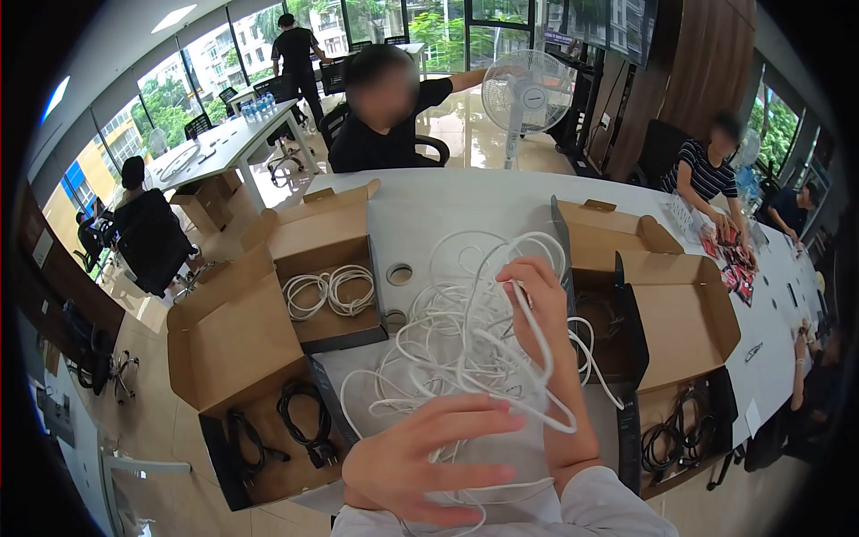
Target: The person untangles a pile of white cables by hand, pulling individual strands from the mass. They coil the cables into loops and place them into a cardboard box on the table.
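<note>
A tangle of white cables [447, 304] lies spread on the white table [501, 201] in front of me. My right hand [537, 300] is raised over it, fingers pinched on a white cable that loops down toward my wrist. My left hand [420, 456] is low and near the camera, fingers spread among loose strands of the same tangle, touching them without a clear grip.
Open cardboard boxes flank the tangle: one with coiled white cables [329, 291], one with black cables [286, 430] at left, two more [680, 309] at right with black cables [671, 434]. A person [385, 107] sits across the table, another [707, 170] at right. A fan [526, 89] stands behind.
</note>
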A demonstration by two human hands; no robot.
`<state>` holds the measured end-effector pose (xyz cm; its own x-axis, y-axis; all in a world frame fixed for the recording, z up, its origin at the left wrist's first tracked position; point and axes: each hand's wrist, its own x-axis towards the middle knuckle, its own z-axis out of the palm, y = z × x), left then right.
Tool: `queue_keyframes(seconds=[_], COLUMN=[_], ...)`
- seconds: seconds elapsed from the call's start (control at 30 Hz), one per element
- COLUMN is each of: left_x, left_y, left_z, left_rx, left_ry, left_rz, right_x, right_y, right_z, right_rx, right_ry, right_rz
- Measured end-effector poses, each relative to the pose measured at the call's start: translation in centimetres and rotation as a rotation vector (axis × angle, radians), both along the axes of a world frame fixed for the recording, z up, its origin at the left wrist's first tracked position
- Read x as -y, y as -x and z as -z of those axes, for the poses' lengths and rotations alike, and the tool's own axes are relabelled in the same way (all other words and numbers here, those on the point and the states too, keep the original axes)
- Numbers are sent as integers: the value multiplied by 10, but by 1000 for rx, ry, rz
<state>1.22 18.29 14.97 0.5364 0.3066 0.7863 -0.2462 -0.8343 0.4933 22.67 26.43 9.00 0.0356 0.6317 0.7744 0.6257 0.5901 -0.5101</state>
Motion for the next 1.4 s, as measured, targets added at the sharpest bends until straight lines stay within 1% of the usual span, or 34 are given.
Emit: queue_keyframes(seconds=[0.07, 0.1, 0.13, 0.17, 0.23, 0.27, 0.37, 0.47, 0.57, 0.67, 0.77, 0.87, 0.93, 1.03, 1.07, 1.17, 1.27, 1.33, 1.37, 1.4], left_x=[-3, -4, -5, -7, -21, -27, -34, -42, -48, -53, -60, -67, -66, -62, -60, -53, -57, -55, -55, -55], left_y=[3, 3, 2, 1, -5, -8, -19, -28, -26, -23, -20, -14, -17, -26, -29, -36, -35, -30, -28, -27], left_z=[11, 11, 10, 9, 18, 22, 24, 32, 40, 47, 52, 65, 66, 54, 48, 41, 36, 28, 27, 26], left_rx=[256, 238, 218, 197, 114, 71, -38, -151, -289, -353, -536, -680, -682, -657, -644, -290, -175, -185, -161, -137], left_ry=[189, 297, 404, 510, 592, 633, 521, 298, 257, 291, 418, 295, 280, 322, 347, 338, -54, -278, -325, -373], left_rz=[56, -94, -245, -396, -443, -465, -506, -698, -780, -922, -1051, -1045, -961, -847, -812, -858, -914, -974, -966, -960], right_x=[9, 12, 6, 8, 12, 11, 10, 24, 23, 26, 25, 28, 31, 28, 28, 26, 23, 21, 21, 24], right_y=[1, 1, 3, 5, 8, 5, -3, 3, -6, -17, -29, -40, -43, -38, -33, -31, -30, -31, -31, -25], right_z=[-6, -9, -2, -1, 0, 2, 4, -7, -6, -9, -7, -10, -12, -11, -12, -12, -14, -18, -21, -23], right_rx=[-119, -179, -254, -390, -664, -707, -820, -999, -947, -1020, -1112, -1154, -1177, -1130, -1158, -1121, -1248, -1272, -1284, -1323], right_ry=[19, 28, -65, -55, -30, 29, 148, 198, 156, 75, -32, -69, -74, -33, -17, 8, 58, 144, 186, 252], right_rz=[-79, -119, -208, -325, -557, -597, -767, -809, -834, -864, -1088, -1272, -1352, -1214, -1141, -1060, -915, -871, -850, -672])
